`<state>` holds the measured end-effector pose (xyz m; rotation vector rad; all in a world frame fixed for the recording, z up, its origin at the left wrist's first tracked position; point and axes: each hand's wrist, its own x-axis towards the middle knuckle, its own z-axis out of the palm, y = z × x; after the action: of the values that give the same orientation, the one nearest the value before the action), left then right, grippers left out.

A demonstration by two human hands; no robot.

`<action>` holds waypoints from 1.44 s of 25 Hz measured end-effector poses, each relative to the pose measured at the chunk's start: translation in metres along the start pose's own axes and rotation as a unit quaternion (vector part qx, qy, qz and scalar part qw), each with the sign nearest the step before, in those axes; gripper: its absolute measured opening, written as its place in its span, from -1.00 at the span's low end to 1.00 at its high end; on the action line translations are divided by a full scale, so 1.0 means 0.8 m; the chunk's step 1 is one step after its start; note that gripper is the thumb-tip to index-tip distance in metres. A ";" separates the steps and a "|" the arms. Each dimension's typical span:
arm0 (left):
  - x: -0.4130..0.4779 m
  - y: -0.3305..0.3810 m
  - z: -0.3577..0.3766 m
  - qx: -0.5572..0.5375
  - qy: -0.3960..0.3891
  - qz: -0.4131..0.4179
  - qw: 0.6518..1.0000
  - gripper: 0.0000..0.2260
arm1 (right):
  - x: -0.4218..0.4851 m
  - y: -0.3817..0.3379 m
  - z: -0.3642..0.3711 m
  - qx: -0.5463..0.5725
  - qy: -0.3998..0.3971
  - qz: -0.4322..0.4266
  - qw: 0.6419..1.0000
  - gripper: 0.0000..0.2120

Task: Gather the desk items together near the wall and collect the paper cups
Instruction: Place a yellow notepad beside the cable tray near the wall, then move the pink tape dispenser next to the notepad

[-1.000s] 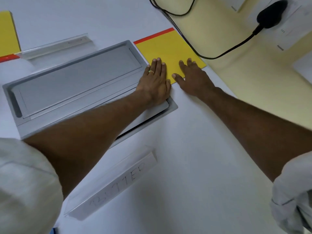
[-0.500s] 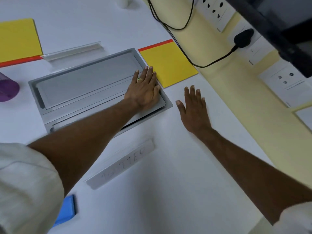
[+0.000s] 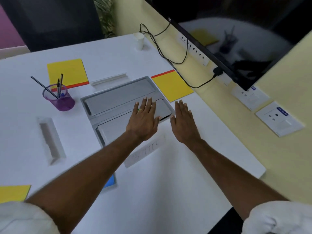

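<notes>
On the white desk a yellow pad with a red edge [image 3: 172,86] lies close to the wall. My right hand [image 3: 183,123] is flat with straight fingers just below it, holding nothing. My left hand [image 3: 145,119], wearing a ring, is spread over the grey cable hatch [image 3: 116,97]. A white paper cup [image 3: 139,41] stands at the far end near the wall. A second yellow pad [image 3: 66,71] lies far left, a third [image 3: 13,193] at the near left edge. A purple pen holder [image 3: 58,98] holds pens. Clear name stands [image 3: 108,80], [image 3: 49,139], [image 3: 145,150] lie about.
A black cable [image 3: 168,53] runs along the wall to a plug [image 3: 217,71] under a dark monitor [image 3: 236,39]. Wall sockets [image 3: 280,119] line the yellow wall. A blue object [image 3: 109,181] shows under my left forearm. The desk's right edge [image 3: 260,173] is near.
Both hands have left the yellow pad by the wall and drawn back toward me. The view has widened, bringing in the pen holder, other pads and the paper cup.
</notes>
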<state>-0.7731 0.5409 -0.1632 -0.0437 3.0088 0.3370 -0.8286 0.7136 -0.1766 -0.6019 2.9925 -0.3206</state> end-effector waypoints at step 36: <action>-0.619 -0.212 0.090 -0.374 -0.089 -0.245 0.890 -0.33 | -0.481 -0.391 0.167 0.399 -0.275 0.136 0.864 -0.35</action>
<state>-0.2667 0.3993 -0.2125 -0.7624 2.3786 1.3061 -0.3424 0.5559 -0.2277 -0.1306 2.0746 -1.0674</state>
